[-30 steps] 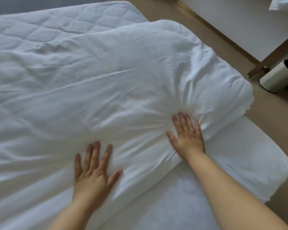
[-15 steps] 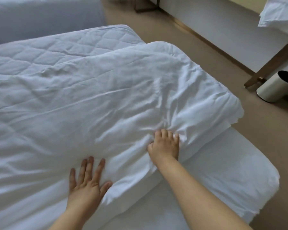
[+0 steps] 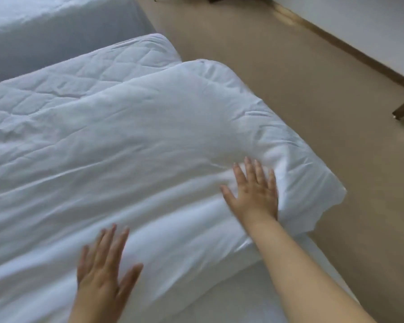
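The right hand (image 3: 254,194) has opened: its fingers (image 3: 258,174), bunched into the cloth half a second ago, now lie straight and spread, pressing the duvet (image 3: 138,148) flat. The left hand (image 3: 103,269), nearer the body, is spread too, palm down over the near fold; blur hides whether it presses. Just right of the right fingers the corner (image 3: 324,194) overhangs the bed (image 3: 219,304), above the floor (image 3: 301,101). A hard sweep that way could push it off and drag the fold askew.
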A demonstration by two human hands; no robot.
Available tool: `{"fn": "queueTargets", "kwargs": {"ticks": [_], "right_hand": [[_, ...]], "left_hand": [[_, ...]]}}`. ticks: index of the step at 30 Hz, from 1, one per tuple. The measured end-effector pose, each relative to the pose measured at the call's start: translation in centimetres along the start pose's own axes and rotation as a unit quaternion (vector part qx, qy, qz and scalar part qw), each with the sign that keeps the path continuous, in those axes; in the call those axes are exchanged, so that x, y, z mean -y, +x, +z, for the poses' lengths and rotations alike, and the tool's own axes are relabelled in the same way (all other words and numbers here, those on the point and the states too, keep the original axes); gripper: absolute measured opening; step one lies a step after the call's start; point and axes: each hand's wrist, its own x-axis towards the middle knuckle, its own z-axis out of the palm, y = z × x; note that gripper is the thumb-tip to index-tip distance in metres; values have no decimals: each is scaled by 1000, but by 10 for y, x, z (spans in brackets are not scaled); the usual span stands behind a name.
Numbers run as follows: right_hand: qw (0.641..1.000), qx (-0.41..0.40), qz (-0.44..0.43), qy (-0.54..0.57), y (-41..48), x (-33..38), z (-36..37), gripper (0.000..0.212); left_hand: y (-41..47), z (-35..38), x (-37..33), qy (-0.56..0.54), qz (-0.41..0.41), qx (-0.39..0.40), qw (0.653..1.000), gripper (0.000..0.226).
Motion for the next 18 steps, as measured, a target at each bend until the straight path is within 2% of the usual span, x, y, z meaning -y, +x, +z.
{"fn": "queueTargets", "kwargs": {"ticks": [3,4,5,6,7,9,10,11,13,15,17,18], "right_hand": [[980,78,165,79,12,-108,-10,60],[960,109,225,127,12,-139,-8,60],[925,138,285,209,10,-163,-3,60],[873,157,333,319,7,-181,5,59],[806,164,368,433,2,-191,14,56],[644,183,427,608,-3,-198,26,55],[566,189,439,672,-3,-198,31,61],[499,187,443,721,0,-196,34,64],[405,161,434,788,12,-193,37,63],[362,117,439,814,27,-194,37,65],[356,100,441,818,42,-198,32,64],[363,97,440,815,48,-200,26,58]], "left_hand": [[66,65,-103,-11,73,42,996,55],[87,83,-127,5,66,58,996,57],[104,99,-143,26,48,75,996,60],[117,111,-151,43,25,94,994,62],[124,120,-153,53,6,117,992,63],[128,131,-148,74,-6,131,989,64],[128,134,-144,83,-2,128,988,64],[129,135,-141,88,-1,125,988,64],[131,138,-140,84,1,122,989,65],[131,142,-140,76,1,118,990,66],[132,146,-137,69,1,109,992,67],[133,147,-135,69,1,109,992,67]]}}
